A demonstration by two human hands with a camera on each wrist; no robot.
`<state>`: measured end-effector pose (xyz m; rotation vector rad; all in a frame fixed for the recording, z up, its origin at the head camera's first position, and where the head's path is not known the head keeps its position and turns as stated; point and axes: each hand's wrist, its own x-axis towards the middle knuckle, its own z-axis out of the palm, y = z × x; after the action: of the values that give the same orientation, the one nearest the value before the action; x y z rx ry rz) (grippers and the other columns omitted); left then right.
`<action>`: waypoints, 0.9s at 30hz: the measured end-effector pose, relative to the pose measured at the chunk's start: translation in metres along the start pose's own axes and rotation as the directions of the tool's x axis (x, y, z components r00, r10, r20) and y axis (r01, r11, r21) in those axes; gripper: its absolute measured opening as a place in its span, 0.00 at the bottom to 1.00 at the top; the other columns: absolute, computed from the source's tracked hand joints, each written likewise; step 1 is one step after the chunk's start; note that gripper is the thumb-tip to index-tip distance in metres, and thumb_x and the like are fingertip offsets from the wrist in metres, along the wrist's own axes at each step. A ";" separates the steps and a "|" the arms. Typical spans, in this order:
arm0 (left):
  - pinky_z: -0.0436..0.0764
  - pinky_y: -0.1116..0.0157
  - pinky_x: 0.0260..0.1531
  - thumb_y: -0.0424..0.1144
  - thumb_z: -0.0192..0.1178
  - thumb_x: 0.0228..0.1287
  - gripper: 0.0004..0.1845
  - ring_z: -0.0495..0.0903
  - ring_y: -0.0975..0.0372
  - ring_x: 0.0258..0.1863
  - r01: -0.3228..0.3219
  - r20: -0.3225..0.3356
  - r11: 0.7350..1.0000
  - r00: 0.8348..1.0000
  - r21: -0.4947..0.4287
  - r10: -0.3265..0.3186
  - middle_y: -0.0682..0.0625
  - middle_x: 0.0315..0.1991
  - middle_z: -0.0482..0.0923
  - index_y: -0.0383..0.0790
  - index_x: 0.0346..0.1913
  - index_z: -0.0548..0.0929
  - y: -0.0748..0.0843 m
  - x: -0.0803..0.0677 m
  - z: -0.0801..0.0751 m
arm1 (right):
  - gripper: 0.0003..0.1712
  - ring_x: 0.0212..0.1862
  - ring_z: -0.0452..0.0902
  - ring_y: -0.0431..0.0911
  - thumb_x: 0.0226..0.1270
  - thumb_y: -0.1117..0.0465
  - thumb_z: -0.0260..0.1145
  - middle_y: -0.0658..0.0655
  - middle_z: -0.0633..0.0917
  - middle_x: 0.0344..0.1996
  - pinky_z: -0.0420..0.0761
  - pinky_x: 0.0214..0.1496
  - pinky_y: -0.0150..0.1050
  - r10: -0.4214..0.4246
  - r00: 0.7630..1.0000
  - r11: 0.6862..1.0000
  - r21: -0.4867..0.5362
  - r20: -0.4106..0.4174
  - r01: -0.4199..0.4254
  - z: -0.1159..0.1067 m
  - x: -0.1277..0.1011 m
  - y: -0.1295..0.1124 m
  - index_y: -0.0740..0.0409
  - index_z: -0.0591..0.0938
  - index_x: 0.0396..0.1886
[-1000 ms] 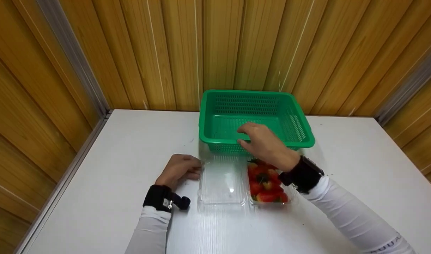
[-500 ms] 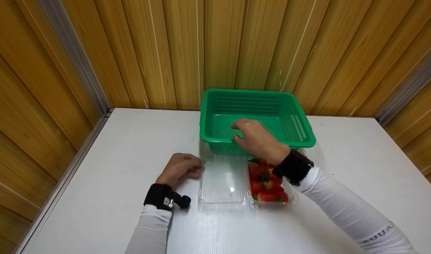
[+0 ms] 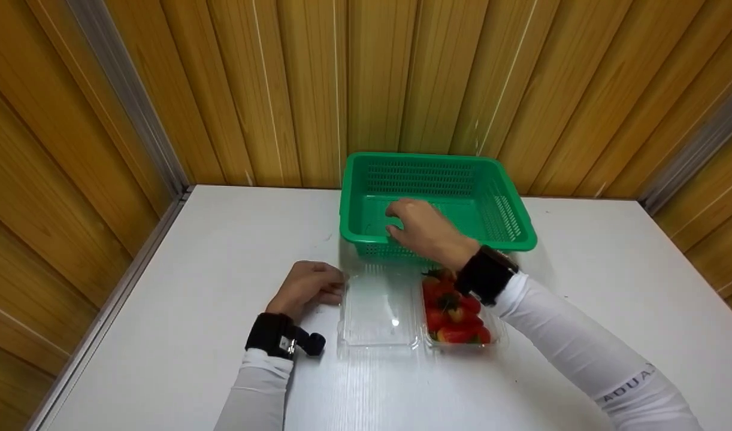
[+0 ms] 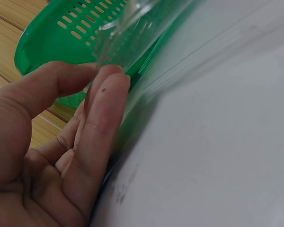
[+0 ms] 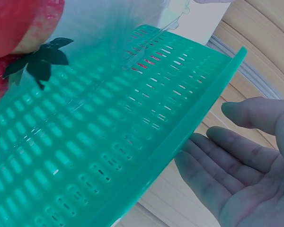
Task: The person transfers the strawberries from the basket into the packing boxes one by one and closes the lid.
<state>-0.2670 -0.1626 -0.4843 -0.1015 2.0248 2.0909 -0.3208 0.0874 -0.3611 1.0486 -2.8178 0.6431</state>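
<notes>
A clear plastic clamshell box lies opened flat on the white table in the head view, its lid [image 3: 381,308] on the left. The box's right half [image 3: 495,340] holds several red strawberries [image 3: 456,317] with green leaves. My left hand [image 3: 303,287] pinches the lid's left edge between thumb and fingers, seen close in the left wrist view. Behind the box stands a green perforated basket [image 3: 504,245]. Over its near rim hovers my right hand [image 3: 429,232], fingers loosely bent, palm bare of anything. In the right wrist view that hand [image 5: 241,165] is beside the basket's rim.
Wood-patterned panels [image 3: 270,90] rise behind the table [image 3: 222,239] and on both sides. Metal strips [image 3: 132,102] run along the corners. The basket sits near the back wall, close behind the clamshell.
My right hand has drifted slightly left and away from me over the basket's near rim, uncovering more of the strawberries. The left hand and the box have stayed in place.
</notes>
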 end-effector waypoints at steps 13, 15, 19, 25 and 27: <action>0.91 0.63 0.33 0.30 0.70 0.65 0.09 0.86 0.60 0.26 -0.002 -0.002 1.000 1.000 -0.025 0.002 0.40 0.31 0.85 0.25 0.43 0.87 -0.001 0.001 0.001 | 0.16 0.59 0.83 0.57 0.76 0.65 0.69 0.67 0.87 0.55 0.84 0.62 0.52 0.043 0.995 0.998 0.040 0.089 -0.046 0.004 0.021 -0.001 0.69 0.86 0.59; 0.91 0.63 0.33 0.30 0.70 0.65 0.09 0.86 0.59 0.26 0.000 -0.001 0.999 1.000 -0.032 0.000 0.40 0.32 0.85 0.25 0.43 0.87 -0.001 0.000 0.001 | 0.16 0.58 0.83 0.57 0.76 0.65 0.69 0.67 0.87 0.55 0.85 0.62 0.52 0.052 0.993 0.997 0.043 0.102 -0.057 0.005 0.023 -0.002 0.69 0.86 0.59; 0.91 0.63 0.34 0.30 0.71 0.64 0.09 0.86 0.59 0.26 0.004 0.000 0.999 1.000 -0.041 -0.004 0.40 0.32 0.85 0.25 0.42 0.87 -0.001 0.000 0.001 | 0.17 0.57 0.84 0.56 0.77 0.64 0.68 0.66 0.87 0.54 0.85 0.61 0.52 0.072 0.989 0.996 0.037 0.126 -0.077 0.006 0.029 -0.003 0.68 0.85 0.59; 0.91 0.63 0.34 0.30 0.71 0.63 0.09 0.86 0.60 0.26 -0.004 -0.007 0.999 1.000 -0.034 0.003 0.41 0.31 0.84 0.25 0.41 0.87 0.000 0.000 0.002 | 0.17 0.55 0.84 0.55 0.77 0.64 0.68 0.67 0.87 0.55 0.85 0.60 0.51 0.088 0.986 0.995 0.040 0.143 -0.094 0.009 0.036 -0.001 0.68 0.85 0.60; 0.91 0.63 0.33 0.30 0.71 0.63 0.08 0.85 0.60 0.26 -0.003 -0.011 1.000 1.000 -0.025 0.003 0.41 0.31 0.84 0.26 0.41 0.87 -0.001 0.000 0.002 | 0.18 0.54 0.84 0.54 0.76 0.63 0.69 0.67 0.87 0.54 0.86 0.59 0.51 0.093 0.985 0.994 0.046 0.148 -0.101 0.009 0.037 -0.001 0.68 0.85 0.60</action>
<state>-0.2668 -0.1608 -0.4848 -0.1152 2.0064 2.1226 -0.3484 0.0608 -0.3612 1.0110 -3.0094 0.6804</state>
